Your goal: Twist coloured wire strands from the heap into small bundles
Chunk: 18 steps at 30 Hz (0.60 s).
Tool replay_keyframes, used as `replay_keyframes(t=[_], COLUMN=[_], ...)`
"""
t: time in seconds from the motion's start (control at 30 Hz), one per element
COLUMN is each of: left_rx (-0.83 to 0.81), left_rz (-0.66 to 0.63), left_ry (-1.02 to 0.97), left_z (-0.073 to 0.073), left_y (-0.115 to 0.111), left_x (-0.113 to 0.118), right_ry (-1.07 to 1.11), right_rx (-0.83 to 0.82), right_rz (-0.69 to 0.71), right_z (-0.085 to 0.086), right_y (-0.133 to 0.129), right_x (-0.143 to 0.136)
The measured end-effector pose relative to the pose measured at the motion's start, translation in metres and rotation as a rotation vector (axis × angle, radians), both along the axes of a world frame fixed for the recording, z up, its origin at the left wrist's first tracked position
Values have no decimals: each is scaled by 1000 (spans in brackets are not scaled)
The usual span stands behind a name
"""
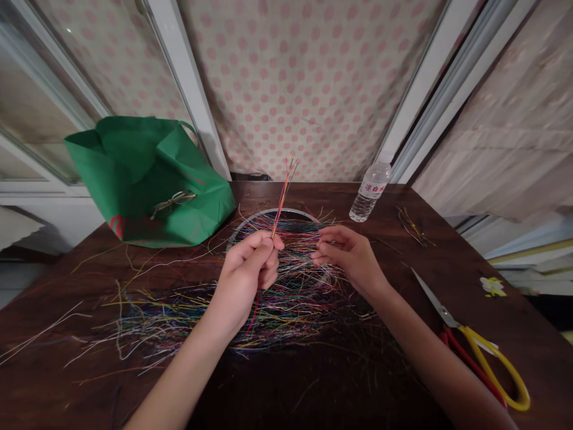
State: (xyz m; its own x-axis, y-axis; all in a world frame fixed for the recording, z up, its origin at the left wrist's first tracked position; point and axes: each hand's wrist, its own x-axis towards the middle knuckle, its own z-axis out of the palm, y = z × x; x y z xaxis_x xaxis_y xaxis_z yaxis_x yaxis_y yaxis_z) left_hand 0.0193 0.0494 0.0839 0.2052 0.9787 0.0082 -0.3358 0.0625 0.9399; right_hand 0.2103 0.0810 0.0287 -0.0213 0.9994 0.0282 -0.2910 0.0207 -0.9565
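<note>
My left hand (250, 269) is closed in a pinch round a thin bundle of coloured wires (281, 203). The bundle stands nearly upright, its red, yellow and dark strands fanning out at the top; a red strand hangs below the hand. To its right, my right hand (349, 257) hovers over the loose wires, fingers half curled, with a small gap between thumb and forefinger. No wire can be made out in it. Beneath both hands, a heap of many-coloured wires (286, 313) spreads across the table, part of it on a round tray with a pale rim (268, 211).
At the back left, a green bag (188, 209) slumps open with wire-like pieces (172, 203) in it. A water bottle (371, 188) stands back right. Scissors (452, 316) with red and yellow handles, a few wire scraps (412, 227) and a flower-shaped piece (492, 286) lie right.
</note>
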Motion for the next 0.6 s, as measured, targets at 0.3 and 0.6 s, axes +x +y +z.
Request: replay_keyframes(t=[0.3, 0.6], left_rx=[45, 85], left_rz=[6, -47], left_ry=[85, 177], left_z=[-1, -12], left_y=[-3, -4], left_x=[6, 12], right_ry=[9, 100], right_rx=[108, 132], right_rz=[-107, 36], right_z=[1, 30], right_y=[3, -33], right_x=[8, -8])
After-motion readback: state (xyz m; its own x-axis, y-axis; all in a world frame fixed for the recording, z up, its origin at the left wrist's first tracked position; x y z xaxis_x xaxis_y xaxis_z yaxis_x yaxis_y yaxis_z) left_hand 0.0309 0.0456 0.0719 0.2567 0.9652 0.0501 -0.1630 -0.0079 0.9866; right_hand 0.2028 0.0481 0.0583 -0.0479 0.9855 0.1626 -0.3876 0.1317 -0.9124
